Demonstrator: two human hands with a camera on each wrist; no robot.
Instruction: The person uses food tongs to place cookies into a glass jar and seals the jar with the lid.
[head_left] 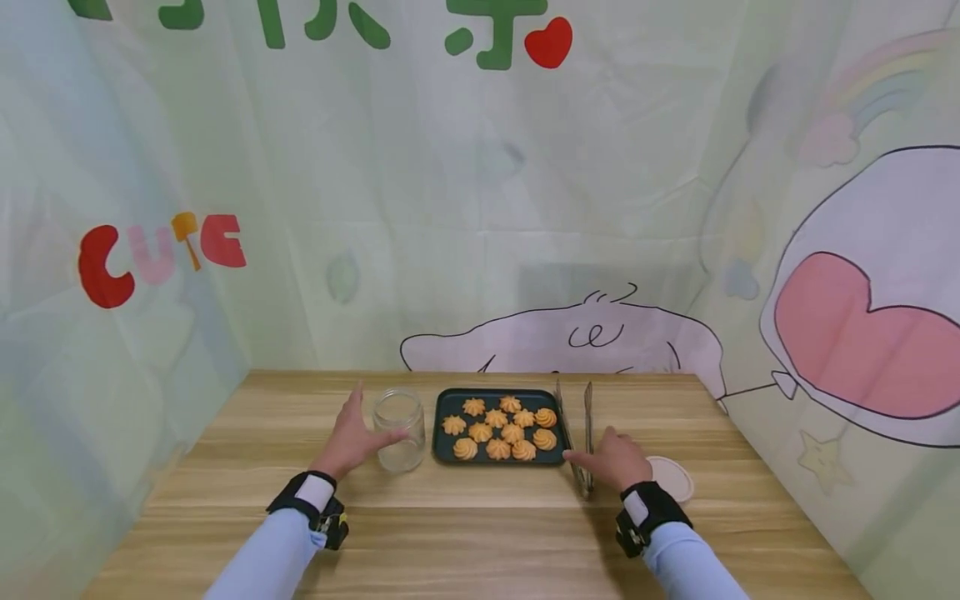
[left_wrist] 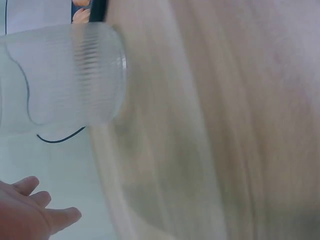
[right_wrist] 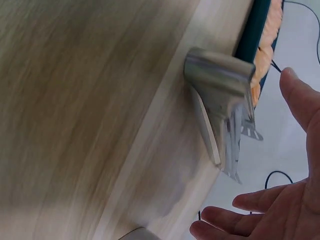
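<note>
In the head view my left hand (head_left: 349,440) spreads thumb and fingers beside a clear ribbed jar (head_left: 399,408), its thumb overlapping the jar's front. The left wrist view shows the jar (left_wrist: 50,82) above the straight fingertips of that hand. My right hand (head_left: 615,461) reaches over a pair of metal tongs (head_left: 588,425), thumb held apart from the fingers. Seen from the right wrist, the bent end of the tongs (right_wrist: 217,75) lies between table and hand, with a gap to the fingers. A dark tray (head_left: 443,404) of piped cookies (head_left: 498,449) sits between the hands.
A pale round lid (head_left: 670,477) lies on the wooden table (head_left: 465,542), right of my right hand and partly behind the wrist. A printed cloth backdrop (head_left: 480,208) rises along the table's back and sides.
</note>
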